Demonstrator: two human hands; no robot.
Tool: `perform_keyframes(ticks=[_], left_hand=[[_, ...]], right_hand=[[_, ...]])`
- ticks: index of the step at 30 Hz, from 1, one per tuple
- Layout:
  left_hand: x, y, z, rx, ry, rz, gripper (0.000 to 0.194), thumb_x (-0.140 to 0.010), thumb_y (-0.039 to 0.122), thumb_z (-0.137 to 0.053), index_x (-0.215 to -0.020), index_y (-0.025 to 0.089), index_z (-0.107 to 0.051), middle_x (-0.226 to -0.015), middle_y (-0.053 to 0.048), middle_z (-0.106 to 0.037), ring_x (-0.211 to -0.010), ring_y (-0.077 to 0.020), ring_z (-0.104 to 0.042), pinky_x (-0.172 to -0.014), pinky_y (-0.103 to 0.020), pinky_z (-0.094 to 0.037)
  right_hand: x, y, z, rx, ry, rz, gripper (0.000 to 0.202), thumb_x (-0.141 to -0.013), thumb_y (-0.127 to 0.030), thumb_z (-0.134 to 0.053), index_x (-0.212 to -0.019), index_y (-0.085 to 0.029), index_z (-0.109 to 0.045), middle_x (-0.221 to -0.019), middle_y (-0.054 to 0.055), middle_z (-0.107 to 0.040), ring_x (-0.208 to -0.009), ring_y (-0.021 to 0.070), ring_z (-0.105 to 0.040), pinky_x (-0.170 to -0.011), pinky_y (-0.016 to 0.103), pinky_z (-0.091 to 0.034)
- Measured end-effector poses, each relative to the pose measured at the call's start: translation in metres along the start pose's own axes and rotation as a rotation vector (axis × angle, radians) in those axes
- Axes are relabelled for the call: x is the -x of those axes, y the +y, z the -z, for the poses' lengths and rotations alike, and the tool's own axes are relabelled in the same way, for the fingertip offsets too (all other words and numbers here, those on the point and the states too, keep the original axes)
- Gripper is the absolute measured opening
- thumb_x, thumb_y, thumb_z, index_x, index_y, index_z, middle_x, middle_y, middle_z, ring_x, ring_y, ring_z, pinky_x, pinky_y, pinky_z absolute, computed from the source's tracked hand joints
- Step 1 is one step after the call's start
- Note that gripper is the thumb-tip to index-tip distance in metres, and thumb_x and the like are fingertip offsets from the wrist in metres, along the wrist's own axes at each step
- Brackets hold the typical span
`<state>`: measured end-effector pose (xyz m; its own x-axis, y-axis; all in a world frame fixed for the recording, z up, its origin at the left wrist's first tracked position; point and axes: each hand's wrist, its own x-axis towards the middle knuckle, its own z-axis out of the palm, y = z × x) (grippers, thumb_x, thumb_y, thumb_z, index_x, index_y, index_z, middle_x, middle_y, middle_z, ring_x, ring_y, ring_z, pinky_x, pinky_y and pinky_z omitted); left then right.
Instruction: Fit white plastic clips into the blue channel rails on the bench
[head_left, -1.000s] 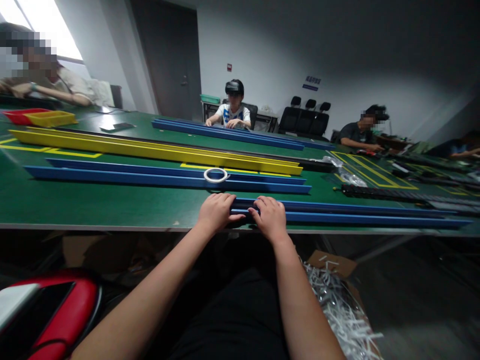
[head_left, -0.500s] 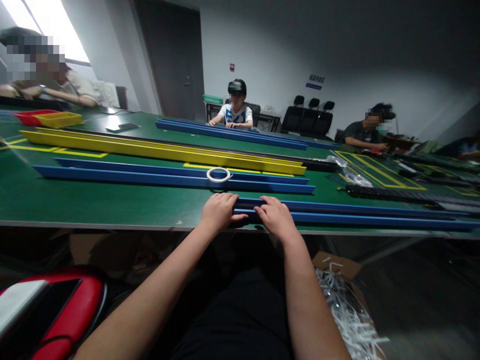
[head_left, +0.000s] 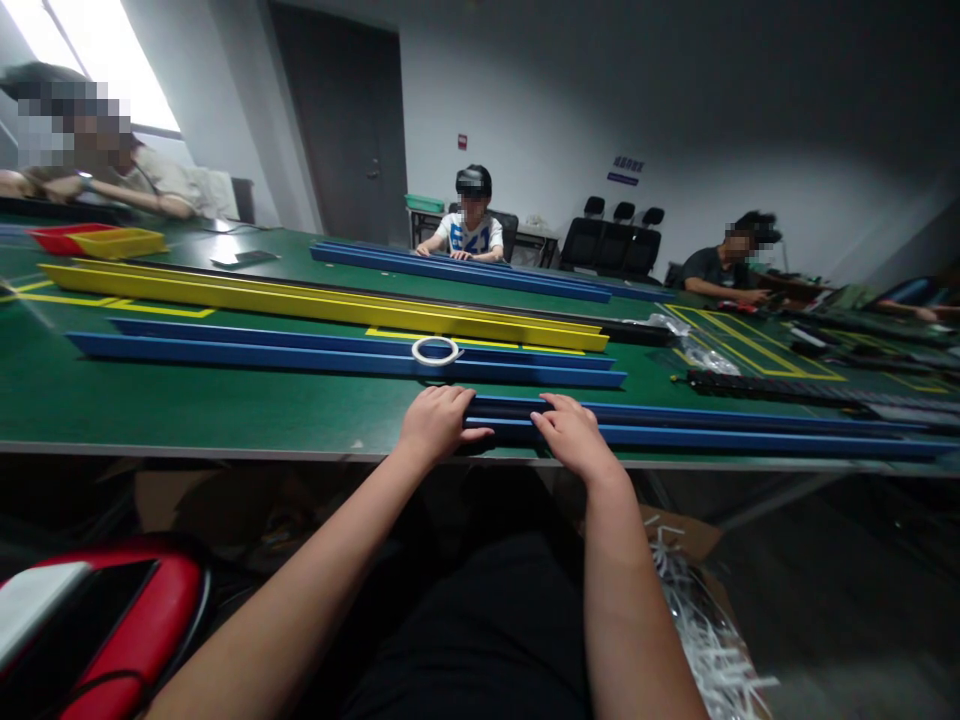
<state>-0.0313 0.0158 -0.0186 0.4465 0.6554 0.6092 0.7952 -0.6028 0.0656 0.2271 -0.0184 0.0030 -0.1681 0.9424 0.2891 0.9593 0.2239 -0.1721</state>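
A long blue channel (head_left: 720, 430) lies along the table's near edge and runs off to the right. My left hand (head_left: 436, 425) grips its left end, fingers over the far side and thumb on the near side. Further right, my right hand (head_left: 571, 432) lies across the same channel, with its thumb and fingers curled round the two edges. Behind my hands another blue channel (head_left: 262, 350) rests on the table, with a white ring-shaped roll (head_left: 435, 351) on top of it.
Beyond lie a yellow channel (head_left: 315, 308), another blue channel (head_left: 465, 272) and a crumpled clear plastic wrap (head_left: 701, 350). Red and yellow trays (head_left: 120, 241) stand at the far left. Several people sit around the table. A box of white strips (head_left: 705, 620) stands below, right.
My right hand has slid a little to the right along the blue channel, widening the gap between my hands. My left hand stays at the channel's left end.
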Motion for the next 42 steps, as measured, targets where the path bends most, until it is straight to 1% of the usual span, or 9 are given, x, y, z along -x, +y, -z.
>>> perform_keyframes(ticks=[7, 11, 15, 17, 20, 24, 28, 35, 42], left_hand=[[-0.001, 0.001, 0.002, -0.008, -0.005, -0.001, 0.059, -0.079, 0.067, -0.058, -0.112, 0.018, -0.062, -0.102, -0.013, -0.07, -0.097, -0.0297, -0.064, -0.088, -0.042, -0.045], [0.0, 0.001, 0.001, -0.015, -0.007, 0.0, 0.06, -0.079, 0.067, -0.058, -0.113, 0.018, -0.062, -0.102, -0.013, -0.07, -0.096, -0.0295, -0.064, -0.088, -0.042, -0.045], [0.0, 0.0, 0.0, -0.023, -0.001, 0.001, 0.06, -0.078, 0.066, -0.06, -0.114, 0.018, -0.062, -0.103, -0.013, -0.07, -0.097, -0.0293, -0.063, -0.088, -0.042, -0.044], [0.001, 0.0, 0.0, -0.023, 0.001, 0.001, 0.06, -0.077, 0.066, -0.061, -0.113, 0.018, -0.062, -0.102, -0.012, -0.07, -0.097, -0.0292, -0.063, -0.088, -0.041, -0.045], [0.001, 0.0, 0.0, -0.016, 0.007, -0.001, 0.059, -0.077, 0.066, -0.061, -0.112, 0.018, -0.063, -0.101, -0.012, -0.07, -0.097, -0.0288, -0.063, -0.088, -0.041, -0.045], [0.0, 0.0, 0.0, -0.018, 0.006, -0.006, 0.061, -0.078, 0.067, -0.059, -0.113, 0.017, -0.062, -0.102, -0.012, -0.07, -0.098, -0.0286, -0.063, -0.089, -0.041, -0.045], [0.001, 0.0, 0.0, -0.014, 0.01, -0.007, 0.064, -0.078, 0.069, -0.058, -0.115, 0.017, -0.062, -0.102, -0.013, -0.07, -0.098, -0.0287, -0.063, -0.089, -0.041, -0.045], [0.001, 0.0, -0.002, -0.019, 0.008, -0.011, 0.064, -0.079, 0.068, -0.057, -0.117, 0.017, -0.062, -0.105, -0.013, -0.069, -0.099, -0.0288, -0.063, -0.09, -0.041, -0.045], [0.001, -0.001, -0.001, -0.018, 0.015, -0.011, 0.062, -0.078, 0.067, -0.059, -0.116, 0.017, -0.062, -0.102, -0.013, -0.069, -0.099, -0.0289, -0.063, -0.089, -0.041, -0.045]], right_hand=[[0.002, -0.002, 0.002, -0.005, 0.042, 0.008, 0.048, -0.099, -0.051, -0.036, -0.084, -0.029, -0.076, -0.135, 0.0, -0.059, -0.127, 0.0231, -0.047, -0.1, 0.041, -0.038], [0.0, -0.003, 0.0, -0.033, 0.065, -0.029, 0.052, -0.099, -0.052, -0.032, -0.085, -0.028, -0.076, -0.132, 0.001, -0.061, -0.123, 0.0227, -0.049, -0.098, 0.04, -0.039], [-0.003, -0.003, -0.001, -0.014, 0.024, -0.049, 0.053, -0.097, -0.055, -0.036, -0.078, -0.027, -0.076, -0.132, 0.002, -0.061, -0.124, 0.0233, -0.048, -0.098, 0.04, -0.037], [-0.003, -0.005, -0.002, -0.012, 0.035, -0.055, 0.051, -0.098, -0.054, -0.036, -0.08, -0.027, -0.076, -0.13, 0.001, -0.061, -0.123, 0.0223, -0.049, -0.098, 0.039, -0.036], [-0.003, -0.007, -0.004, 0.0, 0.085, -0.079, 0.048, -0.099, -0.052, -0.036, -0.086, -0.028, -0.075, -0.128, 0.002, -0.063, -0.121, 0.022, -0.05, -0.097, 0.04, -0.035], [-0.003, -0.009, -0.007, 0.006, 0.074, -0.092, 0.047, -0.098, -0.051, -0.038, -0.079, -0.029, -0.076, -0.129, 0.001, -0.063, -0.123, 0.0233, -0.049, -0.097, 0.043, -0.032], [-0.002, -0.013, -0.01, 0.062, 0.152, -0.097, 0.039, -0.099, -0.043, -0.039, -0.092, -0.029, -0.074, -0.127, 0.002, -0.064, -0.119, 0.0222, -0.051, -0.098, 0.045, -0.03], [0.001, -0.016, -0.018, 0.154, 0.23, -0.076, 0.038, -0.1, -0.038, -0.036, -0.094, -0.03, -0.073, -0.13, 0.001, -0.063, -0.118, 0.0239, -0.051, -0.101, 0.05, -0.026], [0.002, -0.016, -0.017, 0.137, 0.233, -0.055, 0.035, -0.1, -0.037, -0.036, -0.1, -0.029, -0.07, -0.127, 0.002, -0.063, -0.116, 0.0234, -0.051, -0.101, 0.049, -0.026]])
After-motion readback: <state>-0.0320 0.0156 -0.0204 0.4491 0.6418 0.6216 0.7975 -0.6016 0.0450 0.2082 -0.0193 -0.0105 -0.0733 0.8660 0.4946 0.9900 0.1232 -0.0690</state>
